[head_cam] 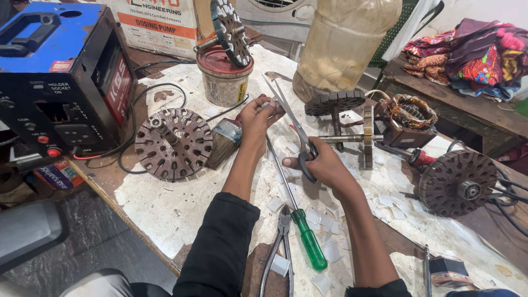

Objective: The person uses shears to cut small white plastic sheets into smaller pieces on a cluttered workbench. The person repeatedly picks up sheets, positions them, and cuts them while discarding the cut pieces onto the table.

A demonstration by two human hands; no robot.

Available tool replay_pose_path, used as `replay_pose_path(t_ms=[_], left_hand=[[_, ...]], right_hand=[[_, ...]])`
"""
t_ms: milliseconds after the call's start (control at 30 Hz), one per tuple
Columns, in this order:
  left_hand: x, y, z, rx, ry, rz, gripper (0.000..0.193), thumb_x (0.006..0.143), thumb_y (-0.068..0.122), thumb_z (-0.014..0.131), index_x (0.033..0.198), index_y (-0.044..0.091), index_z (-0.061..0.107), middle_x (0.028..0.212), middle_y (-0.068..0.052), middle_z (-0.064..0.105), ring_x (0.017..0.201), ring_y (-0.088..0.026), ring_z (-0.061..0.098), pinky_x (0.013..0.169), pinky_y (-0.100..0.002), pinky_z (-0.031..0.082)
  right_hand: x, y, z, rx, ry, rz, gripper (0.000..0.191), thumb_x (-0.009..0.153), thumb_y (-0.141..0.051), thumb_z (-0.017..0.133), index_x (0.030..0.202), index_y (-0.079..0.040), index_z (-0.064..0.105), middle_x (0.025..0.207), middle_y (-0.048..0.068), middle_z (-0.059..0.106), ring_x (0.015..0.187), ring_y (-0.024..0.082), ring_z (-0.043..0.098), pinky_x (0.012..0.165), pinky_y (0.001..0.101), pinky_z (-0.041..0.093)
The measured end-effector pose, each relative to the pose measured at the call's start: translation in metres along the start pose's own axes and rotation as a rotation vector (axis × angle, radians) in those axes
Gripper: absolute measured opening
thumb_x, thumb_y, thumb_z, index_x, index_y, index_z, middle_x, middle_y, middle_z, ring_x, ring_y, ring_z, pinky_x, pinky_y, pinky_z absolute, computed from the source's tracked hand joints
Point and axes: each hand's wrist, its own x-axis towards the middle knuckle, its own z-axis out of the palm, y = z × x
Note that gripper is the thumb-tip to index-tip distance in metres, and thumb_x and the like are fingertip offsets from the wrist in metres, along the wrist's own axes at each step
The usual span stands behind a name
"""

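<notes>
Cluttered with motor parts, the bench [165,214] is covered by a stained white sheet on which many small white paper squares [324,223] are scattered. A small white strip [268,103] is pinched between the fingertips of the left hand [257,116], whose grip is narrow and closed on it. Scissors [294,125] are held by the right hand [322,164], fingers through the dark handles, with the blades spread and the strip lying at their open mouth, just beside the left fingertips. A green-handled screwdriver [300,214] and a pair of pliers [280,242] are laid between the forearms; a paintbrush [223,142] and a round slotted rotor [173,144] are seen to the left. A nick to the left fingertips could be caused by the blades closing so near them, and a crooked cut could result if the thin strip is let bend or slip in the pinch.
</notes>
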Motion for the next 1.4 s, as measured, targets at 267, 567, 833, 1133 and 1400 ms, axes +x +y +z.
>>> replay_pose_path(t_ms=[267,567,833,1133,1400], left_hand=[[0.0,0.0,-0.001,0.09,0.03,0.028,0.02,0.092,0.001,0.07,0.109,-0.008,0.064,0.092,-0.015,0.074,0.078,-0.021,0.075,0.078,-0.033,0.065],[0.001,-0.002,0.0,0.15,-0.003,0.09,0.017,0.092,0.001,0.07,0.106,-0.008,0.069,0.089,-0.013,0.074,0.076,-0.02,0.076,0.075,-0.03,0.065],[-0.001,0.002,0.001,0.245,-0.035,0.081,0.02,0.092,0.003,0.071,0.108,-0.008,0.071,0.087,-0.012,0.074,0.072,-0.018,0.074,0.068,-0.029,0.063],[-0.004,0.006,0.001,0.245,-0.08,0.051,0.023,0.093,0.006,0.071,0.111,-0.008,0.071,0.089,-0.013,0.075,0.07,-0.018,0.073,0.066,-0.029,0.063],[-0.005,0.006,0.004,0.243,-0.081,-0.024,0.023,0.091,0.007,0.069,0.109,-0.008,0.07,0.087,-0.012,0.075,0.067,-0.016,0.072,0.065,-0.03,0.064]], right_hand=[[-0.001,0.004,-0.011,0.222,-0.116,0.05,0.09,0.062,-0.052,0.087,0.133,-0.002,0.064,0.075,0.003,0.061,0.064,0.014,0.057,0.052,0.0292,0.043],[-0.006,-0.001,-0.016,0.366,-0.187,0.096,0.078,0.069,-0.045,0.085,0.132,-0.006,0.066,0.066,-0.006,0.05,0.056,0.005,0.047,0.046,0.0228,0.035],[-0.008,0.009,-0.025,0.412,-0.225,0.066,0.067,0.071,-0.04,0.086,0.125,-0.003,0.069,0.066,-0.006,0.05,0.053,0.005,0.045,0.043,0.022,0.033],[-0.003,0.018,-0.03,0.419,-0.264,0.01,0.065,0.069,-0.031,0.089,0.124,-0.002,0.07,0.064,-0.005,0.051,0.047,0.006,0.043,0.04,0.0233,0.032],[-0.001,0.024,-0.032,0.324,-0.208,0.055,0.063,0.07,-0.034,0.089,0.122,-0.002,0.073,0.066,-0.006,0.051,0.055,0.005,0.045,0.047,0.0222,0.034]])
